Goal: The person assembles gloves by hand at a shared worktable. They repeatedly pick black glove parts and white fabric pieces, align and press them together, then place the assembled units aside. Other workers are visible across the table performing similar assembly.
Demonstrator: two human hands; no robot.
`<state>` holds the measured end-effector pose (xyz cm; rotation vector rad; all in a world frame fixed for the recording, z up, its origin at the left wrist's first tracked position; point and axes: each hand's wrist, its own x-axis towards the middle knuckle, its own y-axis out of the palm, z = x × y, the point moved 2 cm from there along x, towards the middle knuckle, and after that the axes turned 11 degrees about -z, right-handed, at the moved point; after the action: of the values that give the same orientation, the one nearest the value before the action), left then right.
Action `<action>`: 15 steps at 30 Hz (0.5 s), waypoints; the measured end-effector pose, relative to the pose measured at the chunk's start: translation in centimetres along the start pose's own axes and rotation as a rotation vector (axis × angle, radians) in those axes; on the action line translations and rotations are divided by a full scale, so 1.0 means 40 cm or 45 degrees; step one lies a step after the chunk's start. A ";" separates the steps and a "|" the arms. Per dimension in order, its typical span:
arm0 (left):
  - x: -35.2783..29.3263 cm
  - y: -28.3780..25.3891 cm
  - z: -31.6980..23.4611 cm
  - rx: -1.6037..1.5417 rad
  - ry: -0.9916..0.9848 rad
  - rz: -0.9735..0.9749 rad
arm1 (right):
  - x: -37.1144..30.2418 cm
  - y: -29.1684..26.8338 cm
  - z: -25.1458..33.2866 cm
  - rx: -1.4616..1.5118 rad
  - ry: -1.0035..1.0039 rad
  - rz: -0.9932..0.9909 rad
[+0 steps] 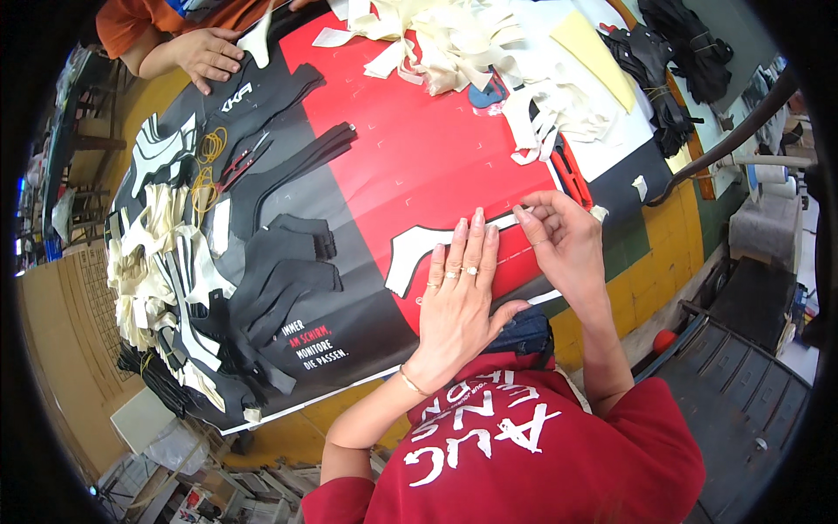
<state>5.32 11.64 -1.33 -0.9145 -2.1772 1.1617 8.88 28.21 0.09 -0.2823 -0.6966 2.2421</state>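
On the red part of the table sheet lies a curved white piece with a black edge (408, 255), wide at its left end and narrow toward the right. My left hand (460, 284) rests flat across its middle, fingers stretched out and hiding part of it. At the narrow right end my right hand (563, 240) is closed, thumb and forefinger pinching the tip. Whether it grips the piece itself or a layer on it is too small to tell. Just beyond my right hand lies a red-handled tool (572, 175).
Cream fabric strips (445, 44) are heaped at the far side. Stacks of dark cut pieces (284, 262) lie to the left, near yellow rubber bands (206, 179) and small scissors (244, 162). Another person's hand (209, 57) rests at the far left. A dark curved bar (733, 140) stands right.
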 end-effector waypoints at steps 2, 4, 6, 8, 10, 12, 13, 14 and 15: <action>0.006 0.012 0.000 0.030 0.003 0.017 | 0.008 -0.001 -0.009 0.031 0.025 -0.039; 0.003 0.017 0.004 0.057 -0.002 0.075 | 0.018 -0.005 -0.016 0.029 0.013 -0.050; 0.000 0.017 0.004 0.049 0.002 0.041 | 0.021 -0.008 -0.021 0.045 0.010 -0.045; -0.001 0.018 0.004 0.050 -0.007 0.042 | 0.021 -0.008 -0.026 0.078 0.015 -0.028; 0.000 0.018 0.003 0.059 -0.011 0.049 | 0.015 -0.007 -0.028 0.108 -0.012 -0.067; 0.001 0.017 0.002 0.065 -0.011 0.048 | 0.006 -0.005 -0.030 0.081 -0.081 -0.106; 0.001 0.017 0.002 0.069 -0.013 0.051 | 0.002 -0.002 -0.031 0.039 -0.139 -0.127; 0.002 0.016 0.001 0.068 -0.009 0.046 | -0.002 0.001 -0.033 -0.008 -0.195 -0.150; 0.001 0.016 0.001 0.066 -0.009 0.044 | -0.005 0.004 -0.035 -0.011 -0.214 -0.176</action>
<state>5.47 11.93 -1.90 -0.9307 -2.1343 1.2340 9.50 28.52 -1.17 -0.0479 -0.7897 2.1477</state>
